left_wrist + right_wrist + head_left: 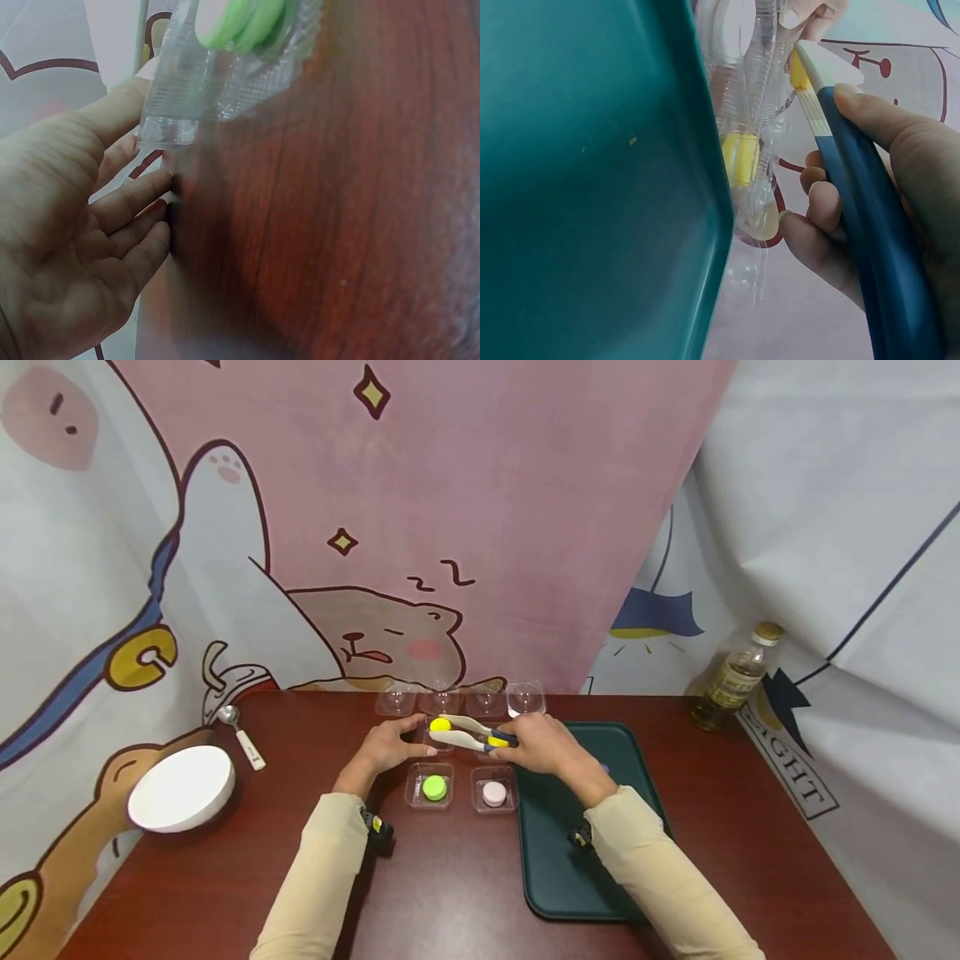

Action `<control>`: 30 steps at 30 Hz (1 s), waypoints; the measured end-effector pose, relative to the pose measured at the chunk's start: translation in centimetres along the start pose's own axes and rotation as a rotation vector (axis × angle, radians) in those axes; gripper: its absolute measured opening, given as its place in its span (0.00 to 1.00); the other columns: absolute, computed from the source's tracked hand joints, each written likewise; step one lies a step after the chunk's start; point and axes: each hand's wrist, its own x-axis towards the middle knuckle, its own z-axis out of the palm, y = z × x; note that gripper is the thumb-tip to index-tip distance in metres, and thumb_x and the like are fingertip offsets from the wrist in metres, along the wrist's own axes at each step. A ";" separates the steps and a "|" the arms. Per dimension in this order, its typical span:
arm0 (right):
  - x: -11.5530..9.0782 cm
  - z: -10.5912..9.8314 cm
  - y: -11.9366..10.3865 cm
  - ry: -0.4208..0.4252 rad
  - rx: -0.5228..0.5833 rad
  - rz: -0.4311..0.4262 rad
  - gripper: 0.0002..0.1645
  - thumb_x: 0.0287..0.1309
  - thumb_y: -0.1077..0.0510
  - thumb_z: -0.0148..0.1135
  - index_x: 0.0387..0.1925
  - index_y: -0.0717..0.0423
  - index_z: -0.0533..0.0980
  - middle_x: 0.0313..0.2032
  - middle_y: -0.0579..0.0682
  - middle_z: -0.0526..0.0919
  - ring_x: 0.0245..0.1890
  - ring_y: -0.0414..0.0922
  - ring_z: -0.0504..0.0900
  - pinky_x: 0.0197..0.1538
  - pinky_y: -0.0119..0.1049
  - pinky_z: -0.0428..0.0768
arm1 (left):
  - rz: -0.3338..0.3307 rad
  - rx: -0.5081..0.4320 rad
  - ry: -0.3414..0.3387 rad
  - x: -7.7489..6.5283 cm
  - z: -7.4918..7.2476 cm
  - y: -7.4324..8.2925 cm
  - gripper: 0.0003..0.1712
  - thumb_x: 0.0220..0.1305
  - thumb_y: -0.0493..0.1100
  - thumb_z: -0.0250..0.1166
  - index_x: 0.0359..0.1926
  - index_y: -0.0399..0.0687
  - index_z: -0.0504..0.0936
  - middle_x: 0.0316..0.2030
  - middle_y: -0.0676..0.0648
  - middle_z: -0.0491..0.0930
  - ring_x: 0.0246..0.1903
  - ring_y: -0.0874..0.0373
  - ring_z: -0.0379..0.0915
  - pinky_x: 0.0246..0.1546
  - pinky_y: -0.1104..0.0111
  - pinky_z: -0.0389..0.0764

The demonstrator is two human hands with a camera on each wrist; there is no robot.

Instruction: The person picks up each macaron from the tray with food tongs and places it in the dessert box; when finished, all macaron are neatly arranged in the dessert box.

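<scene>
My right hand (536,743) grips blue-handled tongs (874,225) with pale tips. Between the tips sits a yellow macaron (440,725), over the back-left clear plastic box (447,746). My left hand (384,748) holds that box's left side, thumb at the front and index finger behind; the left wrist view hides part of this contact. Another yellow macaron (740,159) lies in the back-right box, partly covered by the tongs in the head view. In front, a green macaron (434,788) and a pale pink macaron (494,793) each sit in a clear box.
Clear domed lids (485,700) stand open along the table's back edge. A dark green tray (570,877) lies beneath my right forearm. At the left are a white bowl (182,789) and a scoop (243,739); an oil bottle (735,677) stands at the back right.
</scene>
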 end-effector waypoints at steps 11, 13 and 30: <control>0.5 0.4 -0.1 -0.002 -0.017 -0.011 0.16 0.60 0.42 0.71 0.41 0.48 0.87 0.20 0.38 0.76 0.20 0.37 0.70 0.24 0.33 0.67 | 0.017 -0.007 0.005 -0.1 0.1 -0.1 0.47 0.55 0.57 0.77 0.74 0.59 0.69 0.71 0.42 0.71 0.73 0.37 0.61 0.71 0.41 0.63; 0.7 0.5 -0.2 -0.015 -0.022 -0.005 0.18 0.60 0.41 0.71 0.43 0.49 0.87 0.21 0.37 0.77 0.21 0.37 0.71 0.25 0.33 0.68 | 0.016 -0.007 0.005 -0.1 -0.1 0.0 0.46 0.56 0.57 0.77 0.74 0.60 0.69 0.71 0.42 0.71 0.73 0.38 0.60 0.71 0.42 0.63; 1.2 1.1 -0.5 -0.035 -0.051 0.040 0.14 0.58 0.38 0.71 0.33 0.42 0.84 0.19 0.38 0.75 0.21 0.37 0.71 0.27 0.35 0.69 | 0.026 0.000 0.000 0.1 -0.2 -0.2 0.47 0.55 0.57 0.77 0.74 0.61 0.69 0.71 0.42 0.72 0.73 0.36 0.61 0.71 0.41 0.64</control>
